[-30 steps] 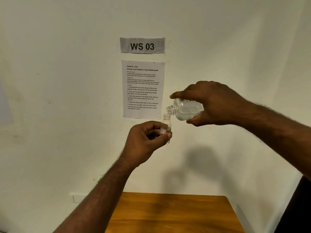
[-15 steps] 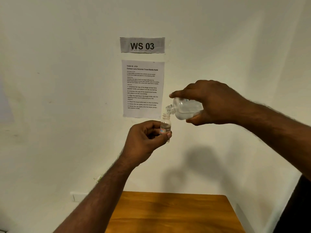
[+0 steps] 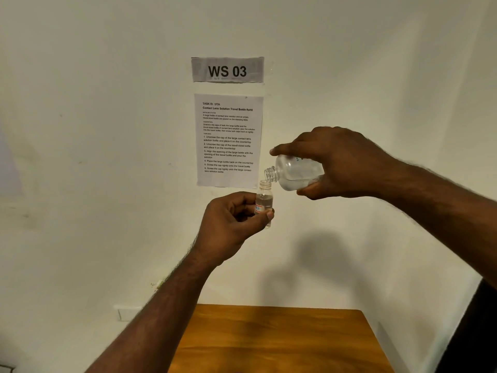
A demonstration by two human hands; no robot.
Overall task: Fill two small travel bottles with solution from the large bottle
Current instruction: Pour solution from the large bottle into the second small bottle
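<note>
My left hand [image 3: 231, 224] pinches a small clear travel bottle [image 3: 265, 200] upright, held up in front of the wall. It has a red and blue label and clear liquid inside up to about its shoulder. My right hand [image 3: 341, 162] grips the large clear bottle [image 3: 293, 173], tipped on its side with its open threaded mouth right over the small bottle's opening. Clear solution lies in the lower part of the large bottle. Neither bottle has a cap on. A second travel bottle is not in view.
A wooden table [image 3: 279, 340] stands below the hands against the white wall. A "WS 03" sign [image 3: 227, 70] and a printed task sheet [image 3: 228, 141] are stuck on the wall behind the bottles. A dark object [image 3: 473, 332] fills the lower right corner.
Both hands keep almost the same pose. The liquid level in the small bottle has risen a little as the large bottle stays tipped over it.
</note>
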